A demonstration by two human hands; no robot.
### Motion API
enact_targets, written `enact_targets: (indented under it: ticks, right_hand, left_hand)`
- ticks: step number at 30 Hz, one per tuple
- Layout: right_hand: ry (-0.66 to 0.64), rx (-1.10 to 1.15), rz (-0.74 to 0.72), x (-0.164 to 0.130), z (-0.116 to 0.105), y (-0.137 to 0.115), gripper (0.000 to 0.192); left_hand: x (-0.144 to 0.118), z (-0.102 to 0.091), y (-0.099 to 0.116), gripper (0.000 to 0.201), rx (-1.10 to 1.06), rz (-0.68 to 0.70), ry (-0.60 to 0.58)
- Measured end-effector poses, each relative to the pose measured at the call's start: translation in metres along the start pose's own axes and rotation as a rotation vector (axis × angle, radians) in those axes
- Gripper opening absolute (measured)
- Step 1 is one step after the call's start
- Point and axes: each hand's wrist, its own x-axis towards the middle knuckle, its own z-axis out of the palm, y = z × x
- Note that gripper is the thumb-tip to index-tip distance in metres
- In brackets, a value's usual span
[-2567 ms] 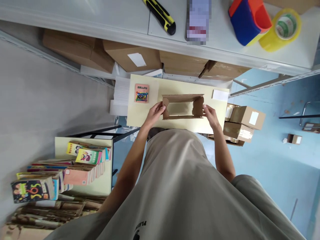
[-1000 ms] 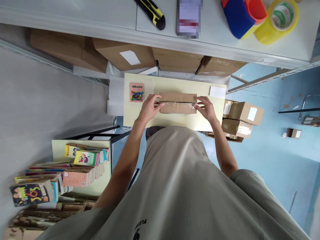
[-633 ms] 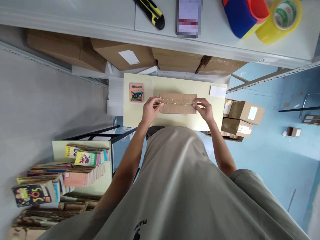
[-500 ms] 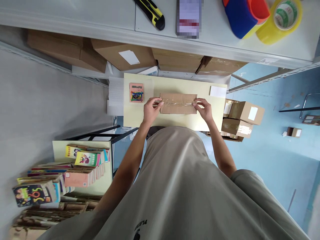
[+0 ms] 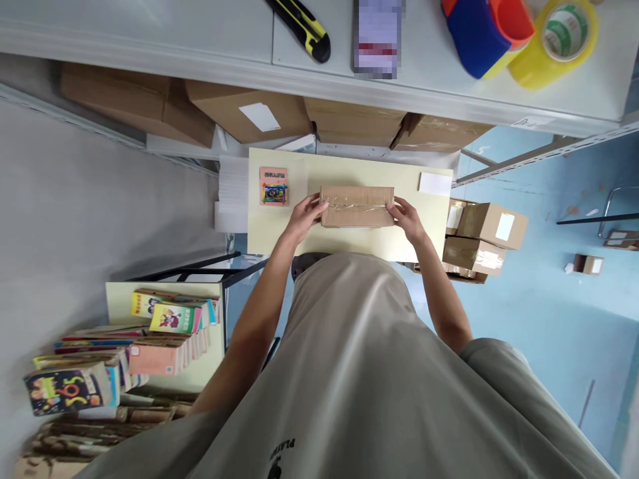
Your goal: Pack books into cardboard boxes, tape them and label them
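— Both hands are on the cardboard box point(image 5: 357, 206), aren't they?

— Yes. Our left hand point(image 5: 305, 216) has its fingers curled against the left end of the box, and our right hand point(image 5: 409, 218) grips the right end the same way. Neither hand is spread flat; each is partly closed around an end.

— Where does the box sit?

— On the pale yellow worktop point(image 5: 299, 233), roughly at its middle and a little toward the far edge. Its flaps are shut, and a strip of clear tape point(image 5: 357, 205) runs along the top from end to end.

— What else do we see on that worktop?

— A small colourful booklet point(image 5: 273, 185) lies near the far left corner, well apart from the box. A white slip of paper point(image 5: 436, 183) lies at the far right corner.

— And above?

— A grey shelf point(image 5: 200, 33) carries a yellow and black utility knife point(image 5: 302, 28), a blue and orange tape dispenser point(image 5: 486, 30) and a yellow tape roll point(image 5: 559, 40). Under it stand brown cartons point(image 5: 249, 113). At the lower left we see a stack of picture books point(image 5: 124, 346).
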Motion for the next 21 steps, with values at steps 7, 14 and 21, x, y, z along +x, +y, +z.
enact_targets:
  ticks: [7, 14, 21]
  right_hand:
    - [-0.018, -0.007, -0.029, -0.012, -0.011, -0.021, 0.093]
    - [-0.050, 0.019, -0.029, -0.011, -0.012, -0.021, 0.096]
    - [0.006, 0.014, -0.012, -0.003, -0.006, -0.012, 0.099]
  left_hand:
    - [-0.005, 0.004, 0.020, 0.084, 0.003, 0.023, -0.033]
    - [-0.002, 0.004, 0.013, 0.078, 0.055, 0.024, -0.010]
    - [0.003, -0.005, 0.008, 0.076, 0.073, 0.070, -0.090]
